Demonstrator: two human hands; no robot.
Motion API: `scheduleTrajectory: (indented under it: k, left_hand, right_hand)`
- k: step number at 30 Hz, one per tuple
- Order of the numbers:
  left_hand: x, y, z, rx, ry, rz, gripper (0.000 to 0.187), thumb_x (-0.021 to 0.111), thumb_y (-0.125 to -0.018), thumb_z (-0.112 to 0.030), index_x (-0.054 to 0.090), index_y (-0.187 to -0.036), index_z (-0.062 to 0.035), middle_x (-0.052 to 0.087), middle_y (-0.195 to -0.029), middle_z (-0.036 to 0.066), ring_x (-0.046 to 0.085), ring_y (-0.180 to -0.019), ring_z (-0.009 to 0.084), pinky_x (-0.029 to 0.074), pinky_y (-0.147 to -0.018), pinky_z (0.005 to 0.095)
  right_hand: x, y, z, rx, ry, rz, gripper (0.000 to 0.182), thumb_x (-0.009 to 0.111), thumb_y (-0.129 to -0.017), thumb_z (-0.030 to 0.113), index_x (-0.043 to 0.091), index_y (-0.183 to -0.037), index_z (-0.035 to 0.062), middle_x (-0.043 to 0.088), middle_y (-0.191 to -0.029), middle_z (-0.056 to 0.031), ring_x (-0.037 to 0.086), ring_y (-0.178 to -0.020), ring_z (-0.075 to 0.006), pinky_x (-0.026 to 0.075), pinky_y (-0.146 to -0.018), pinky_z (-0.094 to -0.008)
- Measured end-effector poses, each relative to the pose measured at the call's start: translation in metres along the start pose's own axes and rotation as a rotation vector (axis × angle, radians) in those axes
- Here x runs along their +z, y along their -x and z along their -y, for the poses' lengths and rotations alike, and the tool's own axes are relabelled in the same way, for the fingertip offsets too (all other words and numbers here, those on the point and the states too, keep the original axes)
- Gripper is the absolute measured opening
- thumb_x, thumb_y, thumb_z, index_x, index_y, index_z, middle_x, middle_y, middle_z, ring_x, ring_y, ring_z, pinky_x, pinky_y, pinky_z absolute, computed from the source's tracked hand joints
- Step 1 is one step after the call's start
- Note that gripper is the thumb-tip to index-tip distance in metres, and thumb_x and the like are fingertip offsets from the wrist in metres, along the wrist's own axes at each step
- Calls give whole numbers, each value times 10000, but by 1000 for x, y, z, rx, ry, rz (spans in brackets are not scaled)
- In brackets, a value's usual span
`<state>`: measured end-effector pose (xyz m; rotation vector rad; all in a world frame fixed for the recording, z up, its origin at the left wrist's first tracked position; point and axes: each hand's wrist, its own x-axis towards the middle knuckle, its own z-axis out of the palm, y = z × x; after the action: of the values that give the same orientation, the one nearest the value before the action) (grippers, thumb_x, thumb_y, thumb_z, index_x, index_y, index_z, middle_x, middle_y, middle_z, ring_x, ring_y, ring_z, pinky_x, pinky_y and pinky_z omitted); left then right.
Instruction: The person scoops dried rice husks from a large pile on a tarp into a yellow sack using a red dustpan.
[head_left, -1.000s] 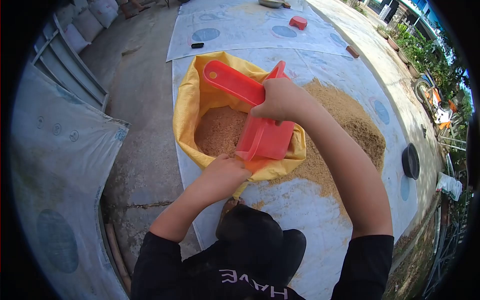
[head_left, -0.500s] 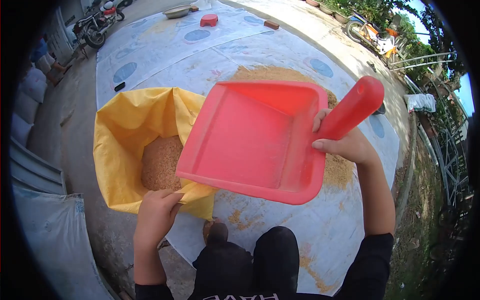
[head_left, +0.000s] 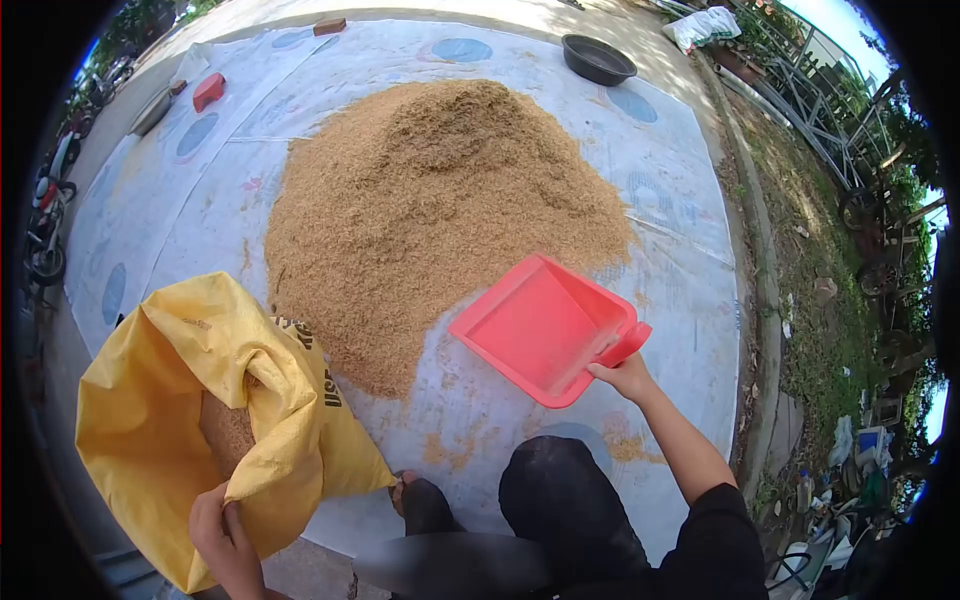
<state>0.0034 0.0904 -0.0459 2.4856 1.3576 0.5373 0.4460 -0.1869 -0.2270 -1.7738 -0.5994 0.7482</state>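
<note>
A yellow sack (head_left: 350,440) stands open at the lower left, with brown grainy material (head_left: 228,432) inside. My left hand (head_left: 222,535) pinches the sack's near rim. In my right hand (head_left: 625,377) is the handle of a red dustpan-like scoop (head_left: 535,325); its pan looks empty apart from a dusty film and lies over the sheet, just right of the pile's near edge. The large pile of brown grainy material (head_left: 440,190) spreads over the pale sheet (head_left: 680,290) in front of me.
A dark basin (head_left: 598,62) rests at the sheet's far right. Far left are a red stool (head_left: 208,92), a metal basin (head_left: 150,112) and a brick (head_left: 329,27). My knees (head_left: 565,490) are at the bottom. Motorbikes (head_left: 45,230) stand beyond the left edge.
The view has turned right, bringing the whole pile into sight. The scoop has moved from beside the sack's mouth to near the pile. My left hand still grips the rim.
</note>
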Motion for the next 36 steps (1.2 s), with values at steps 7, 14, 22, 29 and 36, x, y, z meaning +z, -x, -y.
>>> scheduleTrajectory:
  k: [7, 14, 22, 29, 36]
  left_hand:
    - [-7, -5, -20, 48, -23, 47, 175, 530, -842, -6, 618, -990, 19, 615, -860, 179, 589, -802, 307, 458, -720, 354]
    - [6, -5, -11, 62, -39, -49, 149, 555, -863, -50, 624, -970, 28, 621, -835, 163, 586, -753, 270, 458, -676, 338]
    - [4, -2, -6, 67, -114, -74, 146, 559, -861, -51, 631, -967, 19, 624, -807, 150, 585, -715, 253, 458, -646, 324]
    - [7, 0, -7, 38, -73, -70, 146, 556, -862, -46, 632, -965, 22, 617, -784, 139, 571, -685, 230, 444, -612, 313]
    - [8, 0, -5, 57, -103, -119, 151, 554, -866, -67, 627, -961, 25, 613, -779, 142, 566, -677, 244, 442, -609, 316]
  right_hand:
    - [18, 32, -84, 235, -49, -150, 348, 713, -740, 79, 558, -1043, 9, 624, -905, -31, 601, -803, -116, 498, -718, -270]
    - [61, -14, -130, -131, 59, -112, 306, 723, -725, 105, 549, -963, 22, 611, -868, -28, 593, -786, -115, 489, -710, -275]
    - [161, -131, -99, -3, 94, -197, 373, 735, -682, 177, 543, -967, 32, 618, -855, -72, 603, -811, -181, 479, -732, -320]
    - [155, -114, -93, 24, 84, -248, 424, 738, -668, 200, 539, -1001, 29, 628, -875, -97, 616, -822, -208, 481, -747, -329]
    - [106, -54, -115, 105, -22, -140, 396, 727, -701, 168, 523, -1010, 27, 610, -877, -65, 604, -840, -158, 483, -743, -302]
